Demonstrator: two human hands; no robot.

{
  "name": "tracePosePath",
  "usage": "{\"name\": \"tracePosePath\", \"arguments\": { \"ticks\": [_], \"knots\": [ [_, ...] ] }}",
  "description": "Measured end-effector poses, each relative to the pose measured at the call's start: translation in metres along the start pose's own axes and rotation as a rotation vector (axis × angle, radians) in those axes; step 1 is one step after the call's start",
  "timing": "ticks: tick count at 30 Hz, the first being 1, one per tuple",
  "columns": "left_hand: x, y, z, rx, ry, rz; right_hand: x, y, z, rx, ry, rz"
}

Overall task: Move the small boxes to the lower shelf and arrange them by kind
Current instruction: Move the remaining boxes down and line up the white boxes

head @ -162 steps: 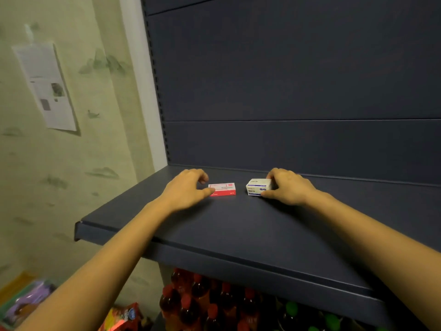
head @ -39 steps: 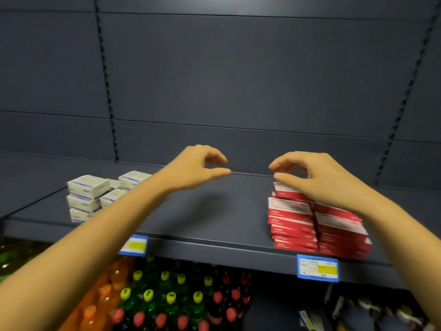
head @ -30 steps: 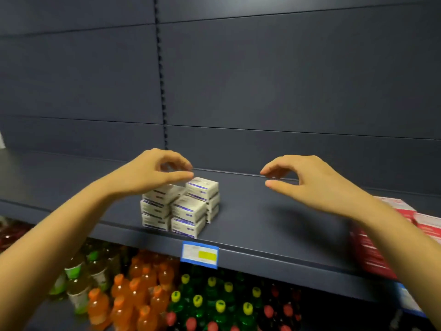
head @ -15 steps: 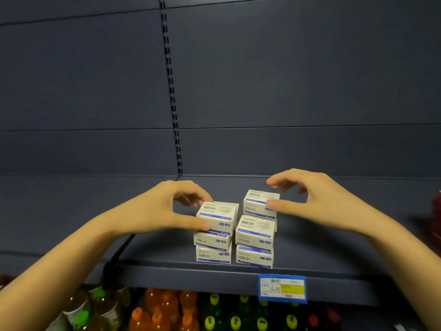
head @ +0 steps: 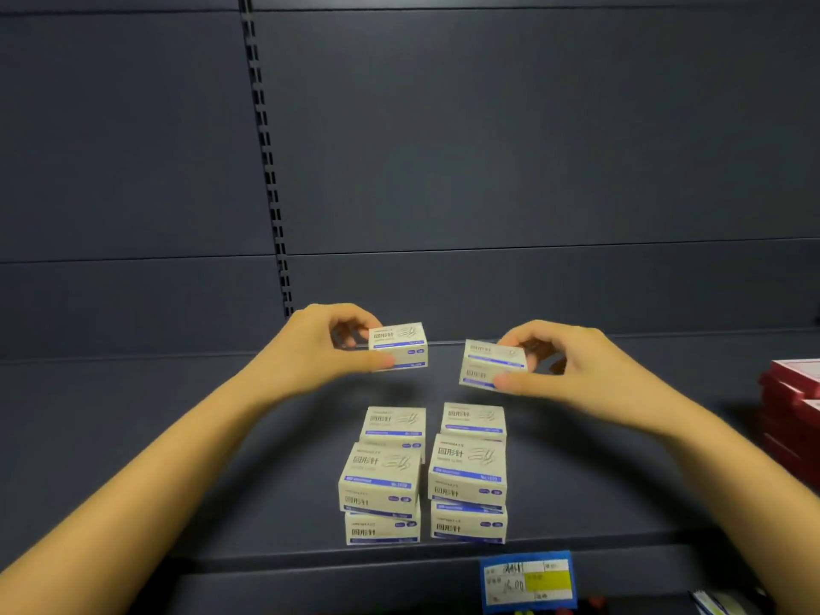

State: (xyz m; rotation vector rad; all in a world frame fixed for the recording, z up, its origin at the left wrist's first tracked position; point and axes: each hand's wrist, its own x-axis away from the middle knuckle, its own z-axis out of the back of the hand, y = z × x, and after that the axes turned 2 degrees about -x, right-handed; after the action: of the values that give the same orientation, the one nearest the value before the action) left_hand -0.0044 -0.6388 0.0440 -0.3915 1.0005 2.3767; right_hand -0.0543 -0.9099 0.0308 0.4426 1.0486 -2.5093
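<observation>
Above the middle of the dark shelf (head: 199, 459), close to where I stand watching, the person holds one small box in each hand. The left hand (head: 319, 348) pinches the left-hand box (head: 401, 346) by its outer end, thumb along the lower front edge and fingers (head: 350, 315) curled over the back, so the printed side faces us. The right hand (head: 572, 370) grips the right-hand box (head: 490, 364) the same way from the opposite end, thumb underneath, fingers wrapped over the top, the box tipped slightly. Both boxes are in the air, apart from each other and clear above the white stacks (head: 421, 472) — a tight block of the same white-and-blue print, two columns in front and two behind, set near the shelf's front lip above the price tag (head: 528, 581). Holding by the outer ends leaves the inner ends and undersides free, which I judge suits setting a box onto a column without trapping fingers between neighbours. Red boxes (head: 794, 392) sit well apart at the far right edge in their own pile, so the kinds look sorted. Whether these two are being added or lifted off I cannot tell — either way a careless nudge could skew the front-left column, whose top box sits a little askew.
</observation>
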Motion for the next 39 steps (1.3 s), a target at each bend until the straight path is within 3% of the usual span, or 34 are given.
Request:
{"name": "tracePosePath", "arguments": {
  "ticks": [5,10,15,20,28,34,37,39],
  "knots": [
    [-0.044,-0.024,-0.028,-0.020,-0.061,0.069,-0.032,0.027,0.003,-0.028,0.061,-0.060],
    [-0.051,-0.050,-0.068,-0.011,-0.165,0.157,-0.053,0.060,-0.009,0.004,-0.018,-0.140],
    [-0.053,-0.065,-0.081,0.046,-0.109,0.171,-0.061,0.086,-0.026,0.019,-0.104,-0.187],
    [-0.060,-0.070,-0.091,0.044,-0.062,0.169,-0.067,0.097,-0.040,-0.103,-0.030,-0.211],
    [-0.061,-0.077,-0.095,0.065,-0.031,0.201,-0.071,0.102,-0.053,-0.074,0.029,-0.204],
    [-0.054,-0.069,-0.088,0.060,0.002,0.210,-0.067,0.092,-0.047,0.146,0.102,-0.064],
    [-0.045,-0.055,-0.067,0.149,-0.015,0.209,-0.061,0.081,-0.036,0.062,0.205,0.020],
    [-0.034,-0.043,-0.048,0.247,-0.124,0.168,-0.053,0.070,-0.030,-0.071,0.165,0.054]
  ]
}}
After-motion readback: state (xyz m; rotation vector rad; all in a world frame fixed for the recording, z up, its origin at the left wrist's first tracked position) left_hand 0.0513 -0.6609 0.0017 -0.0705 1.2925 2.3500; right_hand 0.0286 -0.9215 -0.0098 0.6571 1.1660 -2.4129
